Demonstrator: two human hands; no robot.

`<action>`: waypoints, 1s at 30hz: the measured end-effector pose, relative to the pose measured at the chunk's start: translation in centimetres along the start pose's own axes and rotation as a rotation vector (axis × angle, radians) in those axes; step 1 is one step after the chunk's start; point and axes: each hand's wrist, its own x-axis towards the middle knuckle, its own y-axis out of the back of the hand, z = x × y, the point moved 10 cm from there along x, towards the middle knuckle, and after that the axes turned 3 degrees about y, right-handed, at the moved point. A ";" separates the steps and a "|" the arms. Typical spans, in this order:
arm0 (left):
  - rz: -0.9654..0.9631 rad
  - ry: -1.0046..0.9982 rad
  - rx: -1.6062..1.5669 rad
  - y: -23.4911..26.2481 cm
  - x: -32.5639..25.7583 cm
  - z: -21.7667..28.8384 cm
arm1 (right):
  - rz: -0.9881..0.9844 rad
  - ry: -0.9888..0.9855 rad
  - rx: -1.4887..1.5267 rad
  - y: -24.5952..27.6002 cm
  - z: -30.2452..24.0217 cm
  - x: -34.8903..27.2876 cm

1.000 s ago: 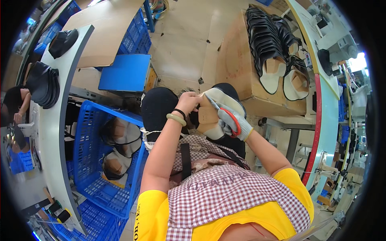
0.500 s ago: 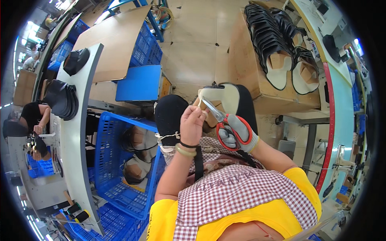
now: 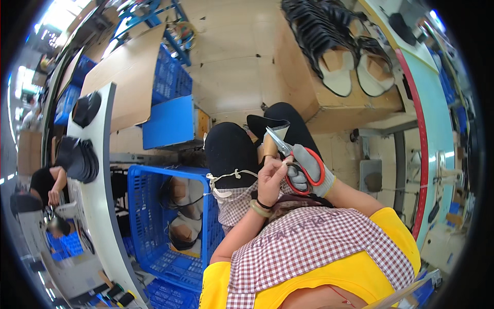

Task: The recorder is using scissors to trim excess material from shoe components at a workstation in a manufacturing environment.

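My gloved right hand grips scissors with red handles, their metal blades pointing up and away over my lap. Close beside the handles, my bare left hand is closed in a pinch. What its fingertips hold is too small to make out. Beyond the fingers a black shoe upper, with pale lining and a tan patch, rests across my knees by the blades. Its lower part is hidden behind my hands. A cream strip is tied around my left thigh.
At my left, a blue crate holds several uppers. Beside it runs a white bench bearing black pieces and thread spools. A cardboard box at the far right carries rows of uppers. Further left, another person's hand works at a machine.
My left hand has come down and right, nearer the scissor handles. The pale strip it pinched no longer shows plainly. The upper has turned and folded, and the whole view has shifted.
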 end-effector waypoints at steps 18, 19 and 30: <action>1.092 -0.509 1.933 9.9 -1.7 20.5 | -0.010 0.227 -0.048 6.0 -3.5 -2.1; 0.824 -0.538 1.769 8.5 0.0 19.2 | -0.001 0.268 -0.042 6.8 -4.3 -2.6; -0.574 0.098 1.264 1.1 9.8 -0.7 | 0.123 0.441 -0.175 8.2 -7.8 -2.3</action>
